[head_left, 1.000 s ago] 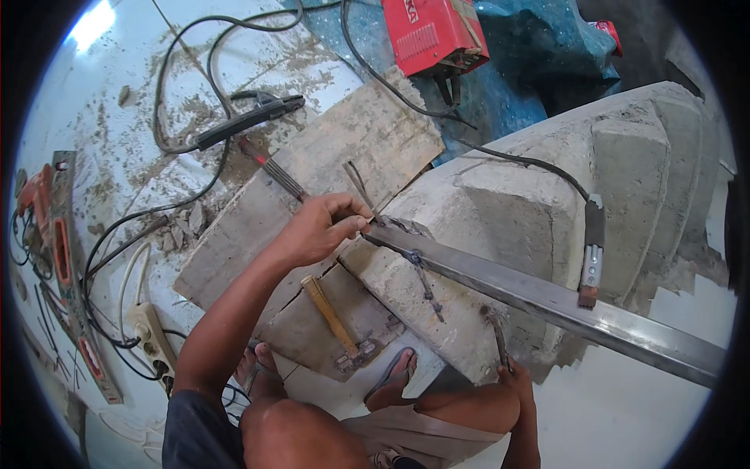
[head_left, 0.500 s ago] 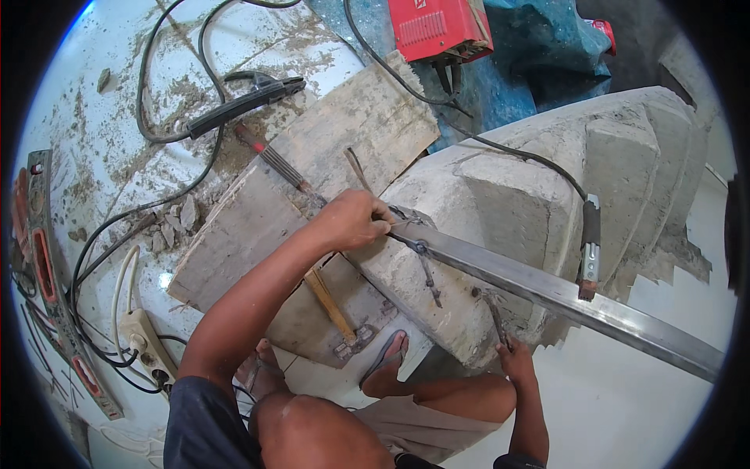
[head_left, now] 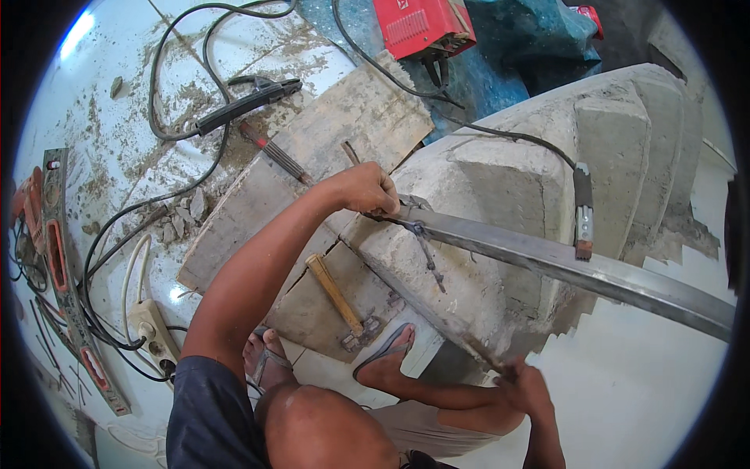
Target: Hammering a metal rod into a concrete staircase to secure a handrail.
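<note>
A long square metal tube [head_left: 547,262] slants from the middle out to the right, over a rough concrete block [head_left: 500,184]. My left hand [head_left: 366,190] is closed at the tube's near-left end, fingers curled down on it. Dark, bent metal pieces [head_left: 426,254] hang against the block beside that hand. Lower right, my right hand [head_left: 527,388] is closed around a thin, short rod [head_left: 483,353]; motion blurs it and its tip points toward the block's lower edge. A cable clamp [head_left: 583,215] grips the tube farther right.
A hammer [head_left: 337,295] lies on a board near my feet. On the left are a spirit level [head_left: 58,258], a power strip [head_left: 154,336] and a black electrode holder [head_left: 248,107]. A ribbed chisel [head_left: 275,154] rests on boards. A red welding machine [head_left: 418,27] stands behind.
My right hand has moved down, with the rod swung away from the block's face to its lower edge. My left hand stays at the tube's end, and the whole view has shifted slightly.
</note>
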Available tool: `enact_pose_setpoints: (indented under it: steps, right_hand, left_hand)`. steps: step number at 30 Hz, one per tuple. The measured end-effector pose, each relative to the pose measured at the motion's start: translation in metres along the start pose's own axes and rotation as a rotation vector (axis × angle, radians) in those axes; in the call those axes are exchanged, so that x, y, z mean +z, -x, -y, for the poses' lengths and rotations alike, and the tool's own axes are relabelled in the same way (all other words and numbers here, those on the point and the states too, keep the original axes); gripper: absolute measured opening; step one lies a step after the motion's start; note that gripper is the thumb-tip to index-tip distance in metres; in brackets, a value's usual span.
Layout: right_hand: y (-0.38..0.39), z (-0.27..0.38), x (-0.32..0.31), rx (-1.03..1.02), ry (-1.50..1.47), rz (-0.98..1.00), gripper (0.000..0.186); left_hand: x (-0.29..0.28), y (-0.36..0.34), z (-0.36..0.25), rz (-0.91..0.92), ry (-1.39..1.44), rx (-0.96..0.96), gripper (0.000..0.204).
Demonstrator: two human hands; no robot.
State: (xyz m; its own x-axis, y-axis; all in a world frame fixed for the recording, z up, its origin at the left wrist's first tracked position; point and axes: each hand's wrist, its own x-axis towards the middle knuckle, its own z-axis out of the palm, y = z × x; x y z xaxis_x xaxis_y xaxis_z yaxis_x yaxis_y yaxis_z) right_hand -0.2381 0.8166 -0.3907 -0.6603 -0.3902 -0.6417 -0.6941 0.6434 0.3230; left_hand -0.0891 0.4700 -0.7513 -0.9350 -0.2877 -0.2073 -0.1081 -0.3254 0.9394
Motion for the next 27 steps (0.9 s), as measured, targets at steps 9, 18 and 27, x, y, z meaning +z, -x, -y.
enact_pose_setpoints:
  steps: [9,18,27]
  right_hand:
    - [-0.027,0.094,0.076,-0.67,-0.191,-0.228,0.032]
    - [-0.068,0.146,0.048,-0.798,0.221,-0.546,0.054]
    - [-0.048,0.168,-0.008,-0.732,0.517,-0.502,0.063]
  left_hand:
    - [-0.007,-0.011,-0.007,0.066,0.055,-0.159,0.012]
    - [-0.009,-0.02,-0.004,0.094,-0.004,-0.154,0.014]
    - [-0.011,-0.02,0.006,0.141,0.142,-0.222,0.016]
